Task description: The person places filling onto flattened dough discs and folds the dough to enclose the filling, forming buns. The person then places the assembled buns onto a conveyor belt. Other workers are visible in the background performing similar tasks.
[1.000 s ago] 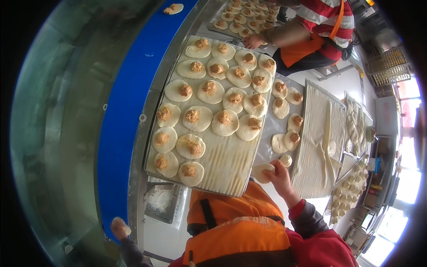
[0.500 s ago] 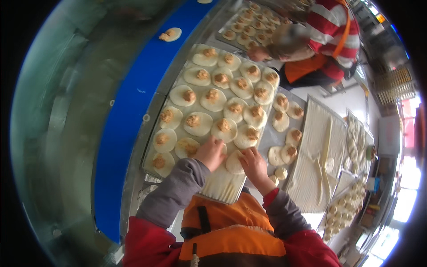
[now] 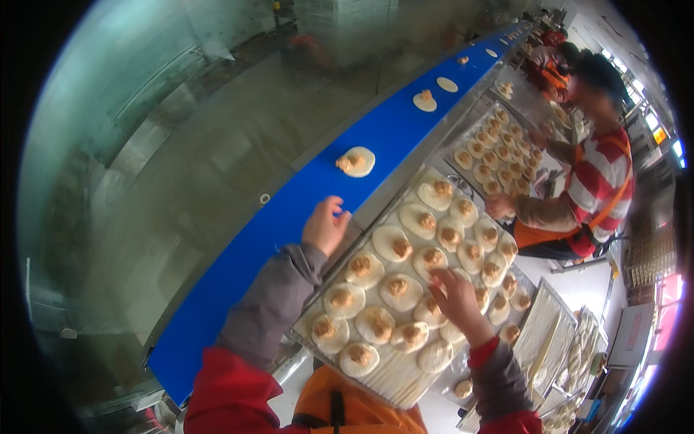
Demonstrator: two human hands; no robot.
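My left hand point(image 3: 325, 224) hovers open over the blue conveyor belt point(image 3: 238, 267), fingers spread, holding nothing. A round dough disc with a lump of filling point(image 3: 356, 161) lies on the belt just beyond it. My right hand point(image 3: 457, 295) rests on the wooden tray point(image 3: 405, 376), fingers on a filled dough disc point(image 3: 431, 311) among several others. Whether it grips that disc is unclear. The tray holds rows of dough rounds, each topped with orange-brown filling.
A co-worker in a striped shirt and orange apron point(image 3: 593, 188) handles a second tray of filled discs point(image 3: 499, 152) farther along. More discs point(image 3: 424, 100) ride the belt. Trays and racks point(image 3: 557, 340) stand to the right. A metal machine housing point(image 3: 144, 145) lies left of the belt.
My left hand has left the tray and reached out over the blue belt. My right hand stays on the tray among the discs. The view has tilted up along the belt.
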